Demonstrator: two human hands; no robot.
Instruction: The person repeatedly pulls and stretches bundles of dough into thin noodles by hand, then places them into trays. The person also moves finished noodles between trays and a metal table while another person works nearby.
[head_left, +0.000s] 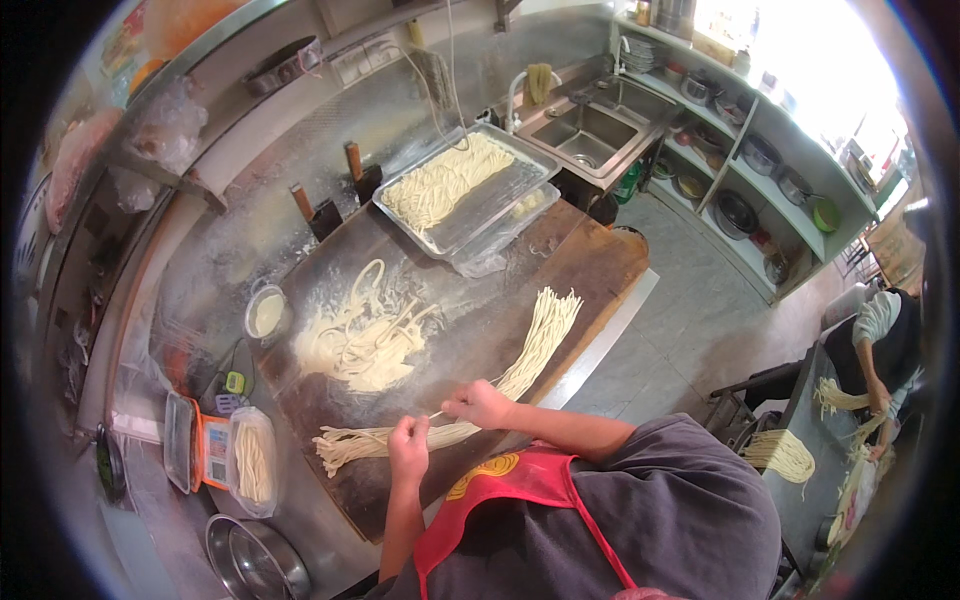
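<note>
A long bundle of raw noodles (541, 337) lies along the front of the wooden board (592, 259), its two ends fanned out. Over its middle, my left hand (409, 448) and my right hand (484, 405) pinch a single noodle strand (437, 414), stretched short between their fingers. Beyond them, loose strands and dough scraps lie in a pile of flour (360, 345). At the board's back, a metal tray (487, 217) holds more noodles (446, 180).
Two cleavers (319, 214) with wooden handles stand at the back wall. At the left are a bowl of flour (266, 313), a scale (216, 450), a plastic box of dough strips (253, 465) and a steel bowl (255, 559). Another person (877, 360) handles noodles at the far right.
</note>
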